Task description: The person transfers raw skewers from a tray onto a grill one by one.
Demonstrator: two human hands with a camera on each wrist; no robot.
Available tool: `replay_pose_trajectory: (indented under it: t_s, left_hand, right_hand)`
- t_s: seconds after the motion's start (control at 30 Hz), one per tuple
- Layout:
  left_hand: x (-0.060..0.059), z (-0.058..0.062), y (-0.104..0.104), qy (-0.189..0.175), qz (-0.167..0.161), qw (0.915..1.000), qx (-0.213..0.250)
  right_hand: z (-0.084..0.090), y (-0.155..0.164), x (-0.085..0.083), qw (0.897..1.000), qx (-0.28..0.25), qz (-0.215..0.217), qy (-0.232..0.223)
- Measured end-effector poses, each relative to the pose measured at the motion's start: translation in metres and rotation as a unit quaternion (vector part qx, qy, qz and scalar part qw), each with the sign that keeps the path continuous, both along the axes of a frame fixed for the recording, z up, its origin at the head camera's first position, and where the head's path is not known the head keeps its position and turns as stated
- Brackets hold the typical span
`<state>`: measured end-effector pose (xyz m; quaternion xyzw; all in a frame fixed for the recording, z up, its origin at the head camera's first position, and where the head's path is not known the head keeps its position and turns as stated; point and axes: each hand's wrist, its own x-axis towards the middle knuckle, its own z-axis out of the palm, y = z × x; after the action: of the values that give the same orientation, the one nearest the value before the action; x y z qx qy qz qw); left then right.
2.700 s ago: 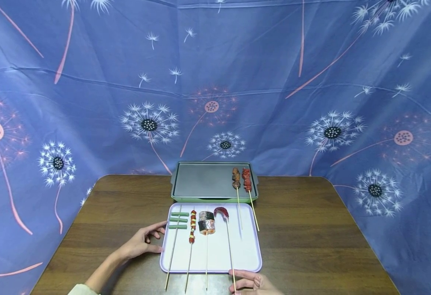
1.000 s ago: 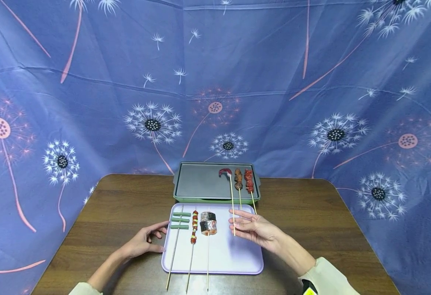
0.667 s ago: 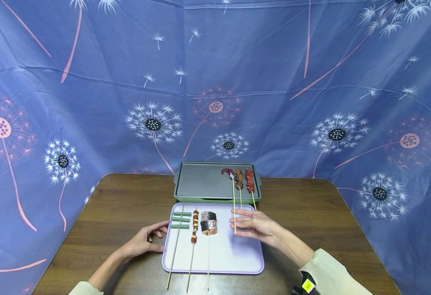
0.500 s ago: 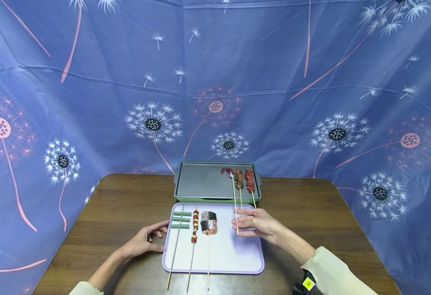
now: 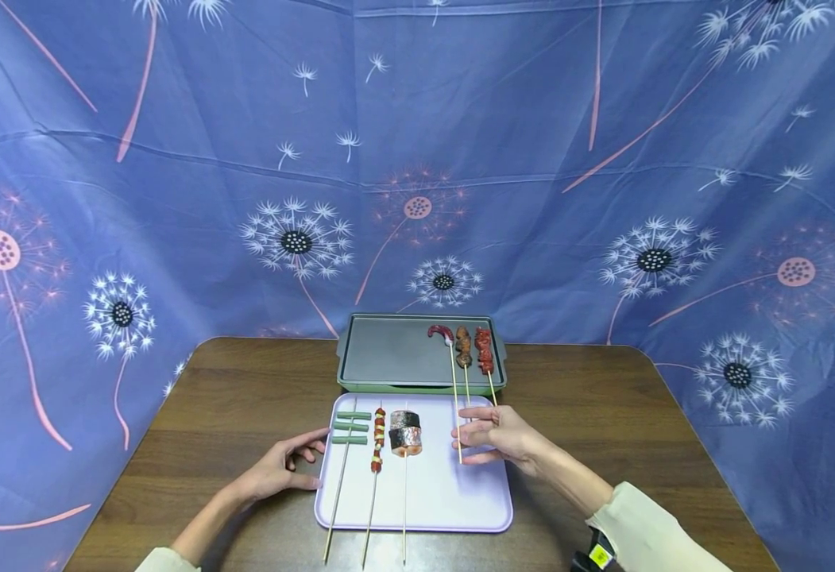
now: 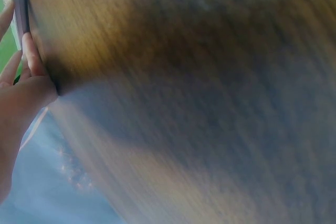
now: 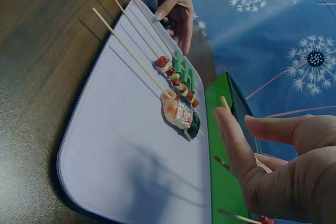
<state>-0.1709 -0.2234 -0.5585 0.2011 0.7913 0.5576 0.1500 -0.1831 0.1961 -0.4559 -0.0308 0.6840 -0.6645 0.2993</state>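
My right hand (image 5: 492, 435) pinches the thin wooden stick of a skewer with a curled, dark red octopus tentacle (image 5: 442, 333) at its top. The tentacle end is over the right part of the dark griddle (image 5: 388, 349), beside a brown meat skewer (image 5: 463, 347); the stick slants back over the lilac-rimmed white tray (image 5: 431, 508). In the right wrist view the thumb hides most of that stick. My left hand (image 5: 280, 467) touches the tray's left edge with index finger and thumb, the other fingers loosely bent.
On the tray lie a green-piece skewer (image 5: 349, 427), a red-and-yellow skewer (image 5: 377, 445) and a fish-piece skewer (image 5: 406, 438), their sticks reaching past the near edge. A red meat skewer (image 5: 485, 352) lies at the griddle's right. Behind the wooden table (image 5: 603, 445) hangs a blue dandelion cloth (image 5: 531, 278).
The right hand has carried the octopus skewer from the tray to the griddle, then shifted it slightly right; over the last half second its lower end sank a little. The left hand stays put.
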Motion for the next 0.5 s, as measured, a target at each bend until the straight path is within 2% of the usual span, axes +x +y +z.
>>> replay_pose_trajectory:
  t_s: [0.23,0.5]
  left_hand:
    - [0.001,0.001,0.001,0.001,0.002,1.0,0.0]
    - [0.001,-0.002,0.0,-0.004,0.005,1.0,-0.001]
  right_hand:
    - [0.001,0.008,0.007,1.0,0.007,0.017,0.016]
    - [0.0,0.033,0.018,0.998,-0.005,0.029,0.059]
